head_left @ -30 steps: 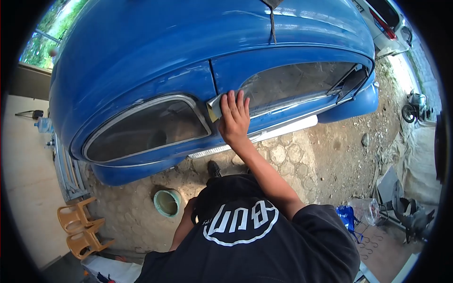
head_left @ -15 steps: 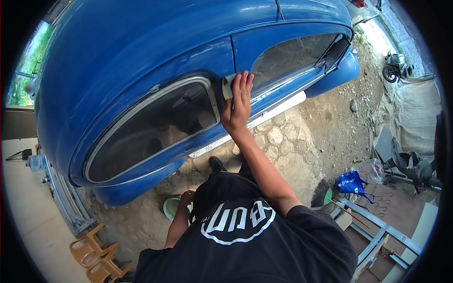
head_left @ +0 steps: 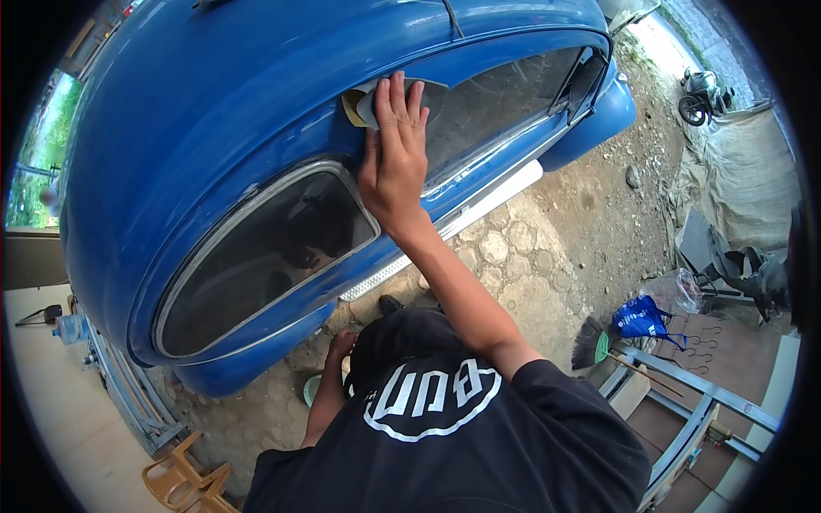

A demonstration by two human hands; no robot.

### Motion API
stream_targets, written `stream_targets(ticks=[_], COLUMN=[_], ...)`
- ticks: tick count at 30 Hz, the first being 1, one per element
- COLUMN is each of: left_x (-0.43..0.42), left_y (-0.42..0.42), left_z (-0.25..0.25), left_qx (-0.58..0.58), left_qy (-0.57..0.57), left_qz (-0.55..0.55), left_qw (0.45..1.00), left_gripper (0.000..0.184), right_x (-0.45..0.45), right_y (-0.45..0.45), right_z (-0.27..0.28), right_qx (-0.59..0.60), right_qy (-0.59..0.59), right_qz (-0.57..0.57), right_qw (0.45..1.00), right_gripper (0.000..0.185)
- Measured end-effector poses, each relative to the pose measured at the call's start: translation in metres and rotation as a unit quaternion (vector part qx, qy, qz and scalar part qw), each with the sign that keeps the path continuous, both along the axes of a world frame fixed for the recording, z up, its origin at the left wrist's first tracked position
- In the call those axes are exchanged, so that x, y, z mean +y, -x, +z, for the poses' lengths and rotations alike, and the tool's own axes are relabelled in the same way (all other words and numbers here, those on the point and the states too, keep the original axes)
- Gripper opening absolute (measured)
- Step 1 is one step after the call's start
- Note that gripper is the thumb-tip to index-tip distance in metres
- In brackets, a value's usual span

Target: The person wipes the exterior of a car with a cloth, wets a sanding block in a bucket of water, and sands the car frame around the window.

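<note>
My right hand [head_left: 396,154] lies with its fingers stretched over a folded, grey-and-tan sheet of sandpaper [head_left: 352,109], pressing it to the blue car [head_left: 239,111]. The sheet sits on the roof edge, above the pillar between the rear side window [head_left: 274,256] and the door window [head_left: 505,98]. Down beside my thigh hangs my left hand [head_left: 343,343], away from the car; its fingers are too small and partly hidden to read. Near it, a pale green basin [head_left: 310,391] shows behind the forearm.
Stone paving [head_left: 505,248] lies between me and the car. At right are a broom [head_left: 592,344], a blue bag [head_left: 641,318] and a metal frame [head_left: 697,427]. Brown plastic chairs [head_left: 175,479] stand lower left. A motorcycle [head_left: 703,96] is parked farther off.
My right hand has moved the sandpaper up and left, from the pillar beside the door gap to the roof edge. The camera view has shifted slightly; my left hand stays low.
</note>
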State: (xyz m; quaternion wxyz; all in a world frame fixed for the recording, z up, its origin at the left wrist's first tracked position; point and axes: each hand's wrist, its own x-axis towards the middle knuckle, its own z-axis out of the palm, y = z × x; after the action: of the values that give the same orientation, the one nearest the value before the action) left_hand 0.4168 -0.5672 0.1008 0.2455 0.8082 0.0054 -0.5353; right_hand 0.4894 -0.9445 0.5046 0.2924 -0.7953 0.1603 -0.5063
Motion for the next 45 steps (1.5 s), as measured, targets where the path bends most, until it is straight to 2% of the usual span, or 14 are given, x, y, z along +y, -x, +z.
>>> stream_targets(ticks=[4, 11, 15, 19, 23, 26, 30, 32, 34, 36, 40, 41, 44, 45], left_x=[0.017, 0.011, -0.002, -0.019, -0.001, 0.002, -0.006, -0.014, 0.010, 0.012, -0.027, -0.032, -0.042, -0.044], left_y=[0.010, 0.012, 0.013, 0.005, 0.000, 0.000, 0.005, 0.007, 0.010, 0.009, 0.003, 0.006, 0.007, 0.008], left_z=[-0.028, -0.008, 0.019, 0.042, -0.025, -0.053, -0.015, -0.027, -0.086, -0.093, -0.012, -0.014, -0.012, -0.013], left_qx=[-0.009, 0.030, 0.015, 0.003, 0.018, 0.020, 0.009, 0.019, 0.054, 0.016, 0.010, 0.027, 0.028, 0.051], left_qy=[0.044, 0.059, 0.048, 0.052, 0.052, 0.075, 0.084, 0.082, 0.084, 0.088, 0.049, 0.071, 0.056, 0.041], left_qz=[0.004, 0.012, 0.022, 0.023, 0.016, 0.027, 0.055, 0.022, -0.028, -0.085, 0.005, 0.058, -0.017, -0.022], left_qw=[0.999, 0.998, 0.998, 0.998, 0.998, 0.997, 0.995, 0.996, 0.995, 0.992, 0.999, 0.995, 0.998, 0.998], left_gripper=[0.040, 0.041, 0.037, 0.034, 0.035, 0.035, 0.037, 0.036, 0.035, 0.032, 0.027, 0.026, 0.027, 0.028], right_x=[0.006, -0.008, -0.053, -0.075, -0.034, -0.102, -0.129, -0.084, -0.064, -0.109, -0.162, -0.153, -0.081, -0.085], right_y=[0.013, 0.002, 0.022, 0.002, 0.011, 0.012, 0.001, 0.004, 0.006, 0.014, 0.010, 0.005, 0.016, 0.016], right_z=[-0.025, 0.004, -0.034, -0.004, -0.024, -0.022, -0.005, -0.007, -0.025, -0.024, -0.011, -0.014, -0.017, -0.018], right_qx=[0.026, 0.002, 0.057, -0.046, 0.018, 0.001, -0.089, -0.078, -0.023, -0.007, -0.080, -0.109, -0.005, -0.023], right_qy=[0.009, 0.008, 0.221, 0.081, 0.139, 0.236, 0.093, 0.079, 0.147, 0.264, 0.071, 0.035, 0.065, 0.059], right_qz=[0.012, 0.001, -0.015, -0.084, 0.031, -0.017, -0.120, -0.051, -0.015, -0.018, -0.176, -0.141, -0.019, -0.055], right_qw=[1.000, 1.000, 0.973, 0.992, 0.990, 0.972, 0.984, 0.992, 0.989, 0.964, 0.979, 0.983, 0.998, 0.997], right_gripper=[0.070, 0.063, 0.054, 0.057, 0.057, 0.052, 0.060, 0.060, 0.050, 0.048, 0.051, 0.061, 0.067, 0.067])
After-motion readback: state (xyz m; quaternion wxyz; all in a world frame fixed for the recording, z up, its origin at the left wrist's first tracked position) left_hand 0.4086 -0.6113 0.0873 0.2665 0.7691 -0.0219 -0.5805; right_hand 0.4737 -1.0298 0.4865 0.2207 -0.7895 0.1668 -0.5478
